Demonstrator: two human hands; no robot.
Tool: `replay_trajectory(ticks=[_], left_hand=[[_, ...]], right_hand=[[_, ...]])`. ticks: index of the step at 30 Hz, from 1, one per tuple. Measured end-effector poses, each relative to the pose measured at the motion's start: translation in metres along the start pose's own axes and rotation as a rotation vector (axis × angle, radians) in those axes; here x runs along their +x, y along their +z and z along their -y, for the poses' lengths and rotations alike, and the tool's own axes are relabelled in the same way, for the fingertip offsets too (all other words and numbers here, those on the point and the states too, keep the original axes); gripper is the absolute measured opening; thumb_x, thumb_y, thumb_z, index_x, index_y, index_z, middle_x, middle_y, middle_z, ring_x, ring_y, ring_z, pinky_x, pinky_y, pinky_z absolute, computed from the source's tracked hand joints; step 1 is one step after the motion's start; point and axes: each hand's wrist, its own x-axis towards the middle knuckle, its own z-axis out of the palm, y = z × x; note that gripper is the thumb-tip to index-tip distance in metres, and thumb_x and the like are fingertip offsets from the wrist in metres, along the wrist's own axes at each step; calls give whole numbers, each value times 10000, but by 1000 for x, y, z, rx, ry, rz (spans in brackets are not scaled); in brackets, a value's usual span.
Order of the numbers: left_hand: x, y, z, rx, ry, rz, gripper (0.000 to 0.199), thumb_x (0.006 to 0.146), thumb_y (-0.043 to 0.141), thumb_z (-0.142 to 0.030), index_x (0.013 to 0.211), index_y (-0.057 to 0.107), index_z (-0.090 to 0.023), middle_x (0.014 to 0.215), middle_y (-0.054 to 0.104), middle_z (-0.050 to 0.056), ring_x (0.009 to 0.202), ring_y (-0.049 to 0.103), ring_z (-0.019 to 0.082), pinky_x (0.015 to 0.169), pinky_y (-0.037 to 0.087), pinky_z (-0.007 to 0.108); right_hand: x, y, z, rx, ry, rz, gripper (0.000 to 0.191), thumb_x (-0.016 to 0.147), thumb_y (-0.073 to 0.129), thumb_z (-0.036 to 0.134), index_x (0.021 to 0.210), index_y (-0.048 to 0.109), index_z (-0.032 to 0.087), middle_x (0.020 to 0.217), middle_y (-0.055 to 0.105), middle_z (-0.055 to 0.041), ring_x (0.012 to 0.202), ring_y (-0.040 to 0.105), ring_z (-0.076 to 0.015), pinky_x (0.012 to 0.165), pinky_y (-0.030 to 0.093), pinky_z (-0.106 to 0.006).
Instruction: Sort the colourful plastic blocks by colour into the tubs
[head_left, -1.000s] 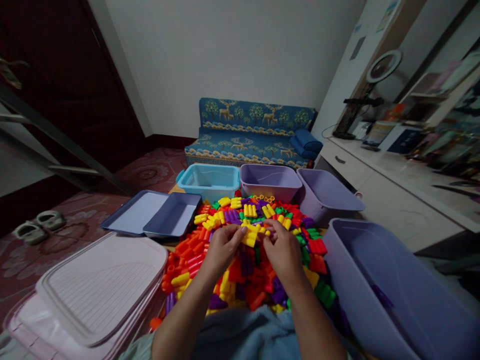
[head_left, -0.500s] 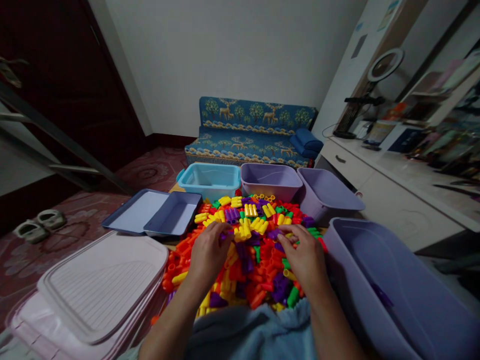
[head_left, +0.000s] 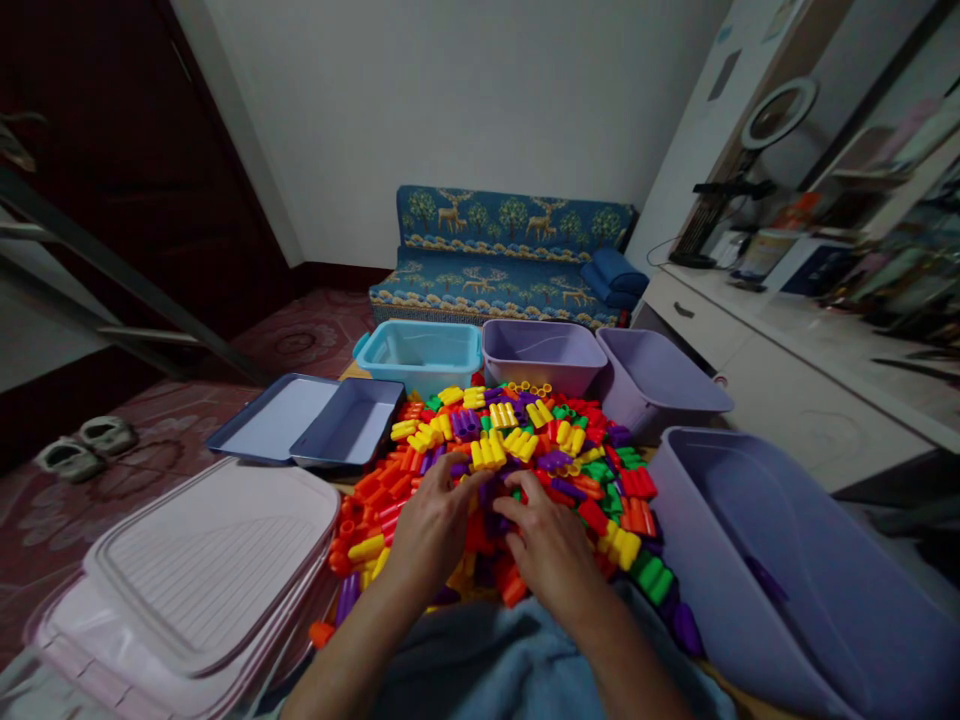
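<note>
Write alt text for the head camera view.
Two bare hands, left and right, reach into a heap of colorful plastic pieces, ringed by a light-blue bin, purple bins and pink lids.

1. Mounting: one head-worn camera, looking out from above the near side of the counter point(head_left: 353, 371).
2. Direction: forward and down, over the plastic building blocks point(head_left: 489, 452) toward the sofa point(head_left: 502, 287) and wall point(head_left: 480, 100).
3. Range: left hand point(head_left: 437, 517) and right hand point(head_left: 546, 532) at arm's reach, lower middle of frame; sofa farther back.
4. Coverage: wide, from door point(head_left: 112, 160) at frame left to drawer cabinet point(head_left: 787, 390) at frame right.
</note>
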Motion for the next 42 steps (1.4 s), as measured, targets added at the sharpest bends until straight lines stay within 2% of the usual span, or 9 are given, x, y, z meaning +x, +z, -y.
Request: replay_trajectory(ticks=[11, 16, 18, 23, 27, 30, 34, 39, 42], left_hand=[[11, 4, 4, 34, 47, 10, 291, 853, 604, -168, 1115, 667, -279, 1203, 546, 86, 1042, 558, 247, 830, 531, 378], [18, -1, 6, -8, 114, 61, 279, 806, 644, -123, 1056, 684, -241, 1126, 629, 69, 1015, 540, 252, 843, 505, 381], [20, 0, 7, -75, 107, 41, 194, 827, 630, -150, 1000, 695, -209, 1033, 666, 68, 956, 556, 238, 840, 493, 380], [20, 2, 6, -480, -130, -101, 203, 869, 590, -311, 933, 695, -149, 892, 701, 81, 834, 623, 204, 756, 498, 325], [21, 3, -2, -920, -398, -32, 328, 830, 613, -409, 980, 710, -135, 745, 703, 45, 601, 602, 142, 536, 453, 229], [20, 9, -6, -1066, -460, -18, 355, 773, 673, -420, 965, 731, -126, 707, 701, 38, 581, 599, 138, 520, 450, 218], [16, 13, -6, -955, -345, -41, 304, 832, 633, -390, 972, 758, -152, 808, 718, 64, 769, 650, 179, 694, 502, 258], [16, 8, -10, -701, -156, -54, 305, 913, 538, -338, 1064, 743, -170, 779, 688, 67, 722, 625, 164, 663, 481, 257], [17, 4, -15, -655, -91, -87, 285, 917, 538, -307, 1084, 735, -184, 823, 681, 77, 759, 628, 168, 670, 486, 258]], right_hand=[[10, 12, -10, 481, 41, -254, 137, 851, 579, 194, 964, 656, 197, 1050, 668, -65, 997, 631, -219, 911, 479, -349], [10, 18, -14, 898, 244, -210, 247, 868, 561, 400, 960, 603, 174, 759, 664, -29, 569, 618, -154, 540, 481, -262], [9, 21, -17, 994, 274, -212, 272, 849, 587, 426, 938, 593, 170, 701, 632, -8, 530, 595, -139, 493, 445, -240], [7, 19, -17, 1083, 282, -271, 332, 826, 629, 458, 996, 620, 172, 782, 650, -22, 606, 607, -130, 509, 452, -218], [5, 14, -6, 1177, 313, -284, 375, 808, 656, 462, 1057, 612, 185, 788, 654, -17, 657, 621, -138, 532, 499, -218], [5, 15, 1, 1296, 321, -251, 446, 775, 697, 430, 1137, 584, 196, 802, 642, 5, 606, 595, -110, 539, 529, -228], [5, 21, 2, 1338, 319, -183, 516, 759, 714, 406, 1206, 579, 186, 754, 631, 20, 580, 571, -100, 548, 543, -235], [3, 22, 1, 1327, 350, -197, 528, 766, 704, 414, 1215, 566, 172, 773, 647, 7, 599, 593, -115, 583, 562, -264], [2, 19, 1, 1310, 329, -157, 430, 762, 707, 409, 1101, 613, 161, 741, 644, 3, 597, 600, -126, 566, 548, -254]])
